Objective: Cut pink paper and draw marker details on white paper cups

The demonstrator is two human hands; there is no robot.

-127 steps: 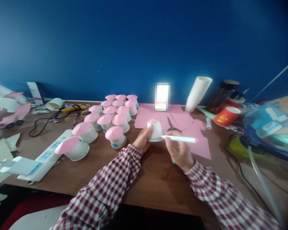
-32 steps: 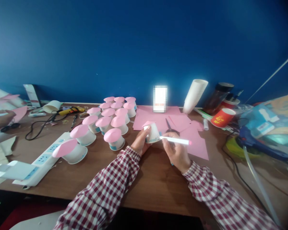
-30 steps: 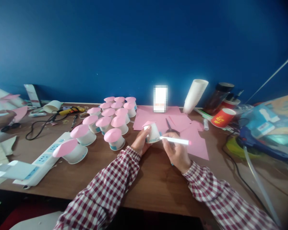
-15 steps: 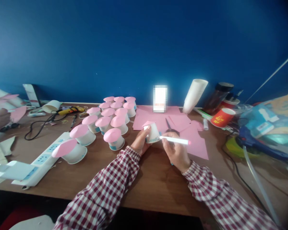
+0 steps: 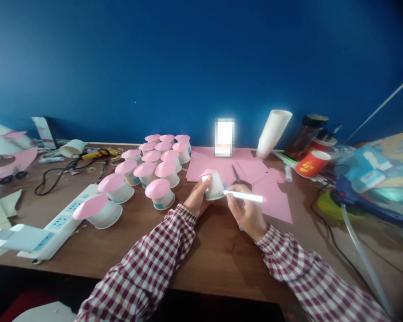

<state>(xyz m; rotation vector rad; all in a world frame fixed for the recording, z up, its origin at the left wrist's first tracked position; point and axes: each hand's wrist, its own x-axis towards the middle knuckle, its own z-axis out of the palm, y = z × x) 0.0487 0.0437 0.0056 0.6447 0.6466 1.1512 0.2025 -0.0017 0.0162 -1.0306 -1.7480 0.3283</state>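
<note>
Between the fingers of my left hand is a white paper cup, tilted, with a small pink paper top. A blue-green zigzag line runs along the cup near its rim. My right hand grips a white marker with a pink end, its tip at the cup's right side near the zigzag. Just behind that hand, a dark scissors blade points away; its handles are partly hidden. Pink paper sheets lie beyond both hands. Several cups with pink cone tops stand to the left.
A white power strip lies at the left, with a black cable behind it. Stacked paper cups lean at the back by a glowing blurred screen. On the right are a red cup and a blue glue gun.
Another person's hand at the far left edge has gone from view, and the pink paper there has shifted. My two hands, the cup and the marker have hardly moved.
</note>
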